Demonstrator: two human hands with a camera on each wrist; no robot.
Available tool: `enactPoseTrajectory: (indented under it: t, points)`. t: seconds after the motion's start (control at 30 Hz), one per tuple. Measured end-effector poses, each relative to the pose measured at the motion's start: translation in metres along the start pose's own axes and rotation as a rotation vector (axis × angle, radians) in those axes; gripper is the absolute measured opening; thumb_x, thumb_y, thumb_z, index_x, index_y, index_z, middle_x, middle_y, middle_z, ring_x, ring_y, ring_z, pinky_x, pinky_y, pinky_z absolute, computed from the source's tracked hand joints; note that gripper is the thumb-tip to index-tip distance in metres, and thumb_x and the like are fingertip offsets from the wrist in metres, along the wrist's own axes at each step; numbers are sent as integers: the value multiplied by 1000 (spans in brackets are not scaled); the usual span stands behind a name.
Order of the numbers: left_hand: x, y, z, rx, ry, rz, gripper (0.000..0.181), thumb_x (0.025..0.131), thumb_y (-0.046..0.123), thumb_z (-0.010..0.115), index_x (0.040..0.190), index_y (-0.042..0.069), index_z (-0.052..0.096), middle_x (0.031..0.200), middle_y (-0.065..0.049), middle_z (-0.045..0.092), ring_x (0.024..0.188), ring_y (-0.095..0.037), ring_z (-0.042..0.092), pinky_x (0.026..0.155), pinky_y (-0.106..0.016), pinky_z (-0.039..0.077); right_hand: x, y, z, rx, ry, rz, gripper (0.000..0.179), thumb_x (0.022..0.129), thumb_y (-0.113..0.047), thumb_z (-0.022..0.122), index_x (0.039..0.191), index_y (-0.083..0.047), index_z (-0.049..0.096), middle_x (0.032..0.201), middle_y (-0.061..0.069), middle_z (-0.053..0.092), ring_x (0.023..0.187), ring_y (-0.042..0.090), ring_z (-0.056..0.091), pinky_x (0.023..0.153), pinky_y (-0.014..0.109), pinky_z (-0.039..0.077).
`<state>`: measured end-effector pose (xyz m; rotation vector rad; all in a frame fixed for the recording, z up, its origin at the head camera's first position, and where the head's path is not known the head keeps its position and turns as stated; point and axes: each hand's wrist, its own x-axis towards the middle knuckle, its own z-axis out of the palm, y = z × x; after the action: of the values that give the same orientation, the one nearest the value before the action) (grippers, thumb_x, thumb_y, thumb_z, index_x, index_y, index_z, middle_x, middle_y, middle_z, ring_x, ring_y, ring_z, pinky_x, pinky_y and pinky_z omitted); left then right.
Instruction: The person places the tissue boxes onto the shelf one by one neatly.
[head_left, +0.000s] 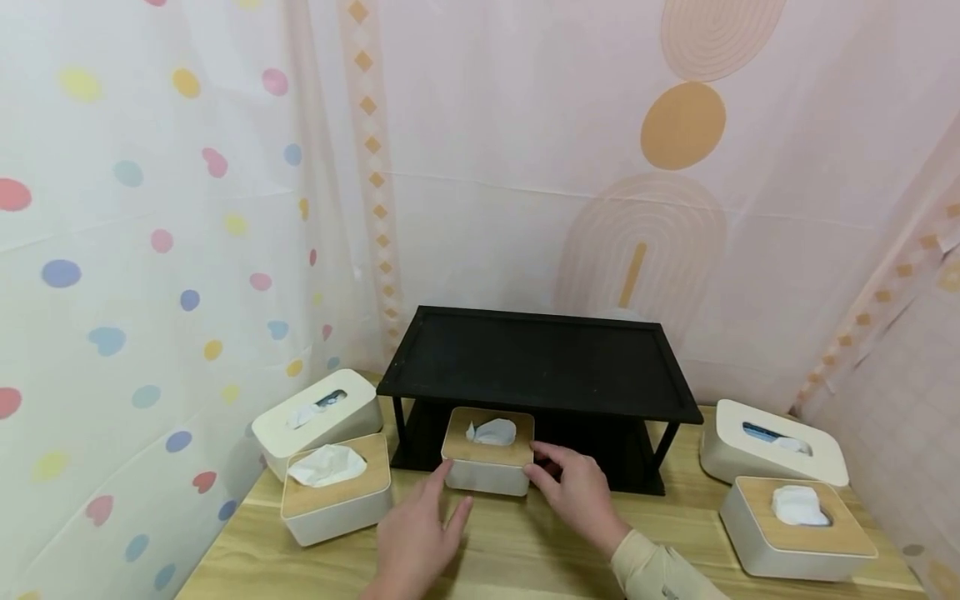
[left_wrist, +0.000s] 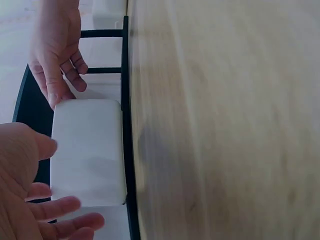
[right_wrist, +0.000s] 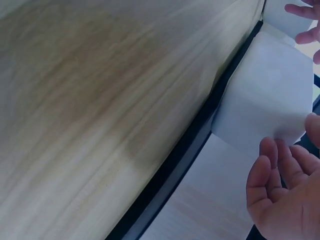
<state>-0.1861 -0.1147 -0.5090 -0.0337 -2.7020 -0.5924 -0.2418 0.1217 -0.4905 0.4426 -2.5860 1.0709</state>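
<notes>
A small tissue box with a wood-look lid and a white tissue in its slot stands at the front edge of the lower shelf of a black two-tier rack. My left hand is at its left front corner, fingers extended and thumb spread away. At the right side, my right hand has its fingertips on the box's edge and corner. The right wrist view shows those fingers slightly bent against the white side. From the left wrist, the box's plain white front appears between both hands.
Left of the rack stand a wood-lidded tissue box and a longer cream tissue box. On the right are another cream box and another wood-lidded box. All rest on a wood-grain table; patterned curtains hang behind.
</notes>
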Motion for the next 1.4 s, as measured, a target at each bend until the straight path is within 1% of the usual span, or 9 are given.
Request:
enactPoseTrajectory:
  t: [0.1, 0.2, 0.37, 0.5, 0.7, 0.9, 1.03, 1.17, 1.4]
  points:
    - [-1, 0, -1, 83, 1, 75, 64, 97, 50, 75, 149, 17, 61, 120, -12, 79, 93, -30, 78, 66, -45, 59, 0, -1, 0, -23, 10, 24, 32, 97, -31, 81, 124, -15, 80, 100, -4, 80, 78, 1, 68, 66, 21, 53]
    - [0, 0, -2, 126, 7, 125, 69, 94, 51, 77, 150, 15, 59, 105, -8, 81, 79, -26, 75, 59, -39, 54, 0, -2, 0, -39, 8, 41, 32, 97, -34, 80, 124, -17, 80, 101, -6, 81, 79, 3, 70, 65, 22, 53]
    - [5, 0, -2, 171, -16, 131, 81, 92, 52, 81, 156, 13, 50, 66, 4, 61, 54, -15, 55, 46, -30, 35, 4, -4, 2, -49, -11, 46, 33, 99, -38, 78, 125, -19, 80, 100, -7, 80, 81, 3, 70, 67, 22, 54]
    - [8, -1, -2, 177, -60, 98, 93, 91, 53, 81, 163, 11, 40, 57, 8, 48, 48, -11, 46, 43, -30, 31, 9, -7, 5, -93, -33, 29, 33, 102, -39, 74, 128, -19, 79, 100, -6, 81, 79, 3, 70, 64, 22, 53]
    - [19, 0, -3, 94, -146, 13, 105, 93, 50, 81, 169, 5, 24, 60, 3, 52, 48, -13, 48, 42, -34, 38, 21, -11, 10, -200, -91, -33, 38, 107, -41, 64, 136, -19, 75, 85, -4, 78, 68, 6, 62, 58, 30, 51]
    - [31, -6, -2, -32, -211, -84, 110, 94, 44, 82, 168, -3, 15, 63, -4, 59, 52, -18, 56, 47, -40, 47, 29, -14, 15, -213, -205, -101, 44, 110, -38, 61, 147, -14, 66, 63, -6, 60, 52, 5, 47, 54, 30, 45]
    - [37, -10, -1, -108, -202, -106, 113, 93, 39, 84, 167, -5, 11, 85, -21, 73, 66, -28, 69, 59, -46, 57, 33, -17, 17, -221, -273, -87, 52, 107, -39, 65, 154, -17, 59, 76, -1, 71, 56, 9, 57, 53, 31, 47]
    - [41, -13, 1, -169, -178, -113, 115, 93, 35, 85, 167, -6, 7, 111, -38, 71, 85, -41, 75, 72, -53, 61, 36, -20, 19, -238, -313, -87, 60, 104, -39, 70, 158, -18, 54, 94, 8, 80, 67, 15, 69, 55, 33, 51]
    - [46, -17, 2, -222, -152, -163, 117, 93, 32, 85, 167, -7, 3, 118, -45, 66, 101, -51, 73, 84, -60, 59, 41, -27, 23, -244, -380, -68, 67, 104, -42, 70, 164, -22, 45, 56, -3, 55, 46, 11, 48, 49, 31, 42]
